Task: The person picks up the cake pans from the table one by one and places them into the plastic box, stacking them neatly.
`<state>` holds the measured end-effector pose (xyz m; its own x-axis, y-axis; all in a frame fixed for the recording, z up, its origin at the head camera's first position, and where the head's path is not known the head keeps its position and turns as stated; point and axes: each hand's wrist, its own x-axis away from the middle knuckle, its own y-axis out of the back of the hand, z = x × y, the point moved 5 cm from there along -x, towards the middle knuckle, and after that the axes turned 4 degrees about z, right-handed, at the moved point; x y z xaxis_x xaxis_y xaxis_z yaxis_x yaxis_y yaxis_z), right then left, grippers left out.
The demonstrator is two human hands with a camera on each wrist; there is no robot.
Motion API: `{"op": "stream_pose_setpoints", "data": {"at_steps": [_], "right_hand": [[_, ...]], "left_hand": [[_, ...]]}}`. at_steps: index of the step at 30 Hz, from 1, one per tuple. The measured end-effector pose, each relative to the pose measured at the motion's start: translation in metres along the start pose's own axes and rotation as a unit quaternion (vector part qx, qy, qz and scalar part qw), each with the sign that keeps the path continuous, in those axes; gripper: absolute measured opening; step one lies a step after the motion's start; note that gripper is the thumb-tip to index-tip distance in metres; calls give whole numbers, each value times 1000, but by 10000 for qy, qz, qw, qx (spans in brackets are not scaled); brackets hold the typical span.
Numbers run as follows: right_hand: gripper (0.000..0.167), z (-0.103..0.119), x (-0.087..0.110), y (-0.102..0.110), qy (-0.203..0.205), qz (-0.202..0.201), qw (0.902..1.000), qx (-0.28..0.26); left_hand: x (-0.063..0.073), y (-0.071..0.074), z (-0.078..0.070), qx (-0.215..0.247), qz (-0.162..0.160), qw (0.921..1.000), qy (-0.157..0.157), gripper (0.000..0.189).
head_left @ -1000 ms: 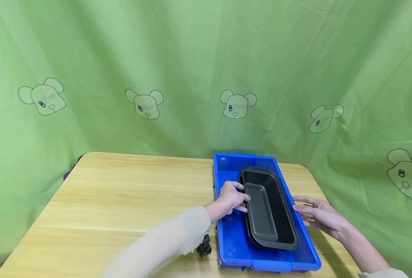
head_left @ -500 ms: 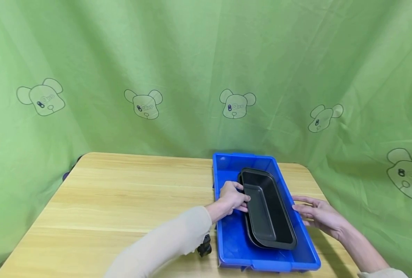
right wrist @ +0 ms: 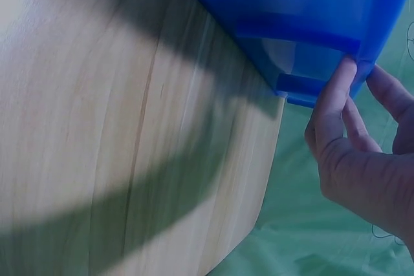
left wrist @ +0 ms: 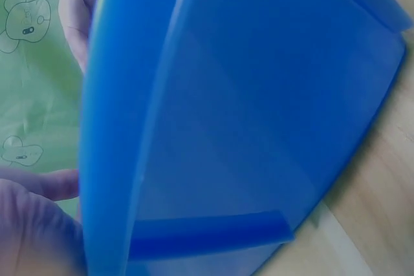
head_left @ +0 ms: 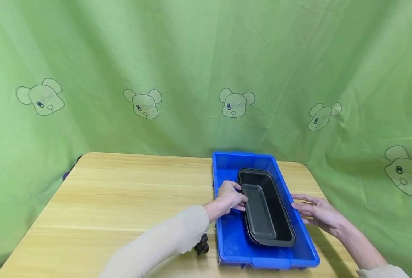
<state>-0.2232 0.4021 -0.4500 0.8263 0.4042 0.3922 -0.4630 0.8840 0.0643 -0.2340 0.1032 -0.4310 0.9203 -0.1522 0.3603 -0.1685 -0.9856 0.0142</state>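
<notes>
Two black loaf pans (head_left: 266, 210) are nested one inside the other in a long blue plastic tray (head_left: 232, 253). My left hand (head_left: 229, 196) reaches over the tray's left side and pinches the pans' left rim, thumb on top; its lower fingers are partly hidden. In the left wrist view the tray's outer wall (left wrist: 259, 108) hides most of the work, with part of that hand at the lower left. On the tray's right side my right hand (head_left: 319, 211) holds the rim with its fingertips. The right wrist view has thumb and fingers of the right hand (right wrist: 362, 140) at that rim.
The tray stands toward the right end of a light wooden table (head_left: 129, 193). A small black object (head_left: 201, 245) shows below the left sleeve (head_left: 160, 239). Behind the table hangs a green curtain (head_left: 188, 61) printed with bear heads.
The upper loaf pan has shifted slightly left and settled squarely into the lower one, moved by my left hand. My right hand stays at the tray's rim.
</notes>
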Motion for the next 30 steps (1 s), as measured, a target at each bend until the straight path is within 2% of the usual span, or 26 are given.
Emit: {"op": "stream_pose_setpoints", "data": {"at_steps": [3, 8, 11, 15, 19, 22, 25, 30], "right_hand": [[36, 2, 1, -1, 13, -181, 9994, 284], [52, 11, 10, -2, 89, -885, 9913, 974], [62, 19, 16, -2, 258, -1330, 9802, 1441], [62, 32, 24, -6, 626, -1834, 9601, 2016], [54, 48, 30, -16, 1149, -2292, 9320, 2560], [48, 62, 34, -26, 1388, -2676, 9008, 3124], [43, 76, 37, -40, 1551, -2942, 8697, 3647], [37, 94, 37, -66, 2084, -3092, 8332, 4083]], "left_hand": [[2, 4, -1, -34, 81, 9999, -64, 37], [7, 19, -7, -120, 293, 9990, -330, 37], [11, 32, -12, -145, 429, 9978, -493, 33], [15, 53, -18, -267, 560, 9958, -668, 28], [20, 77, -25, -564, 593, 9925, -912, 29], [24, 97, -30, -912, 476, 9879, -1162, 30], [29, 121, -33, -1253, 205, 9820, -1399, 27], [44, 159, -36, -1862, -339, 9656, -1785, 19]]}}
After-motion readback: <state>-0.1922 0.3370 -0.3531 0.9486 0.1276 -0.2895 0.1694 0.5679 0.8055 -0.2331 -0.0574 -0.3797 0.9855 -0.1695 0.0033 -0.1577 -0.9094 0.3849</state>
